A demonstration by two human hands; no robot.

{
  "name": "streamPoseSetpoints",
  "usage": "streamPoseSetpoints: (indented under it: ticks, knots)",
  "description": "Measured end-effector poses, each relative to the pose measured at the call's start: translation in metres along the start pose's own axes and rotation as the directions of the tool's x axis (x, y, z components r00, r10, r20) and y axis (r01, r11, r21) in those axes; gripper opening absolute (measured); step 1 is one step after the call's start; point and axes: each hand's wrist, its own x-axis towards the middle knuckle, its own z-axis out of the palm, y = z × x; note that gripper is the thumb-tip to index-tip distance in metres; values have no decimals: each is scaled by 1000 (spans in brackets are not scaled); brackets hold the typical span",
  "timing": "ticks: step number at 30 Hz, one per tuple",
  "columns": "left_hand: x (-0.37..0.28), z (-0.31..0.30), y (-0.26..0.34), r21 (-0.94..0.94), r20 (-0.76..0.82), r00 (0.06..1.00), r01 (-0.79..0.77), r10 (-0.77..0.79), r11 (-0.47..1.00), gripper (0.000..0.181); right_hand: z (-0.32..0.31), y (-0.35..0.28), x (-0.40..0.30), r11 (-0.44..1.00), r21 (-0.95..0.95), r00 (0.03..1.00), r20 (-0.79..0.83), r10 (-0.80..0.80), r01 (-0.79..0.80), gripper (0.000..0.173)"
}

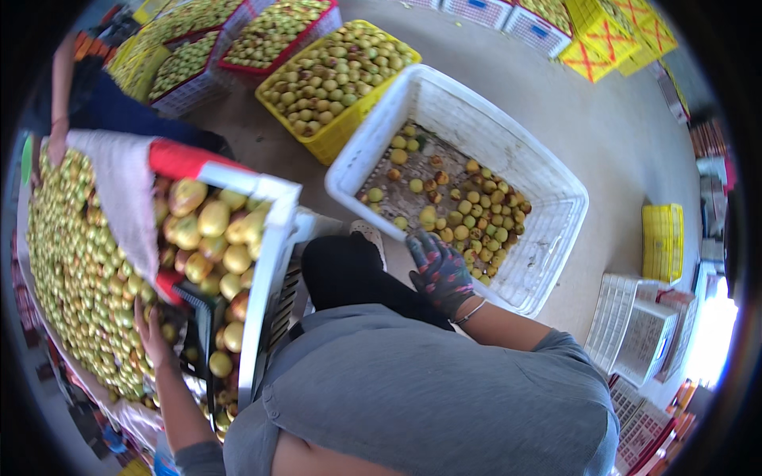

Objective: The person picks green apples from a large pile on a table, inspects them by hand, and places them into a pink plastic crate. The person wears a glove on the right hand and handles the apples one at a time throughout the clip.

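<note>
My bare left hand (156, 339) rests with fingers extended at the edge of a large heap of yellow-green jujubes (77, 256) on a cloth-lined table. Beside it stands a black plastic piece (207, 333), its use unclear. Nearer me, a white-rimmed bin (280, 205) holds larger-looking jujubes (211, 220). My right hand (439, 271), in a dark flowered glove, is over the near rim of a white plastic crate (506, 134), fingers spread. Just beyond its fingertips is a yellow jujube (427, 215). More jujubes (488, 220), some browned, cover part of the crate floor.
A full yellow crate (333, 140) stands against the white one. Behind it are more filled crates (277, 35). At the far left, another person's hand (58, 143) touches the heap. Stacked crates (631, 333) and a yellow crate (662, 243) stand to the right.
</note>
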Motion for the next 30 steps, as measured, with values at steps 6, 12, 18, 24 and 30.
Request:
streamPoseSetpoints:
  ticks: [6,12,18,24,30]
  knots:
    - [18,-29,-8,83,14,982,188,-190,979,58,-1,5,0,979,202,1000,-11,11,-9,49]
    - [37,-33,-18,74,-167,956,257,-242,964,65,6,21,0,963,264,998,-48,-39,50,58]
    - [30,4,10,207,-55,997,55,-45,977,58,16,25,1,989,109,993,-82,-86,95,54]
    - [63,-38,-37,254,-130,990,88,-56,963,48,11,22,1,984,173,996,-83,-33,47,52]
    - [47,14,8,688,-151,981,15,123,725,69,0,7,1,948,311,996,67,51,-69,55]
